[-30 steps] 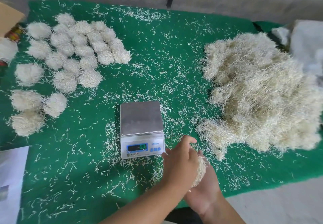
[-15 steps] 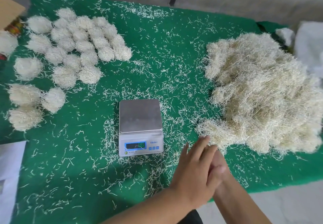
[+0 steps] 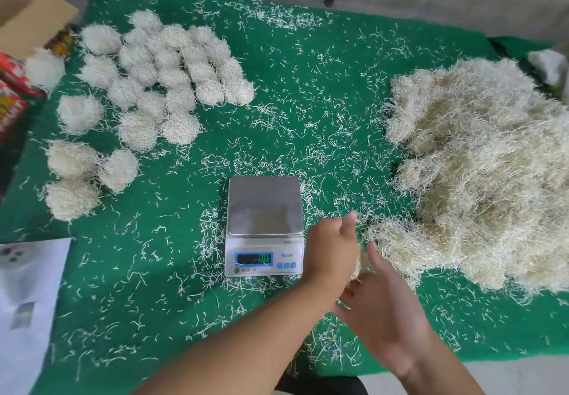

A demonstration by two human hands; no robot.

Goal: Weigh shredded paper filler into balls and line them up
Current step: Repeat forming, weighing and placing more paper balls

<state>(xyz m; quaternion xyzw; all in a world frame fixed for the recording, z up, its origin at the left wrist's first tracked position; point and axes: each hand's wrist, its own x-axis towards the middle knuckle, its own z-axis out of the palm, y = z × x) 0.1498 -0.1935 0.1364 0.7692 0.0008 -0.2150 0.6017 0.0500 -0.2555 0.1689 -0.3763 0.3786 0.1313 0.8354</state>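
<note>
Wad of filler (image 3: 358,267) squeezed between both palms, just right of scale (image 3: 264,225), low centre of green surface (image 3: 308,86). Left hand (image 3: 331,248) on top/left side, back of hand to camera, fingers curled over the wad, so grip clasped on it. Right hand (image 3: 381,311) underneath, palm up, fingers fairly straight and spread, cupping rather than clenching. Only a thin pale sliver of wad shows between the palms; size, roundness, how tightly packed: can't tell.

Key relation for next move: rows of finished balls (image 3: 160,83) lie far to upper left, well apart from the grip, across the scale. Left hand nearer that side, prob. the one to carry over. Nearest balls at left edge, a loose trio (image 3: 83,179) below main cluster; likely slot for next ball near there, but only a guess. Wad has no clear long axis, roughly a lump.

Scale pan bare save a faint smear, display lit, digits too blurred to read. Big loose pile of filler (image 3: 480,173) just right of hands, near edge almost touching right fingertips. Stray shreds all over surface.

Hidden/cut off: left fingertips behind wad; pile runs off right edge; cardboard box (image 3: 24,16) and red packets (image 3: 12,99) top left clipped; white sheet (image 3: 27,302) bottom left blurred.
</note>
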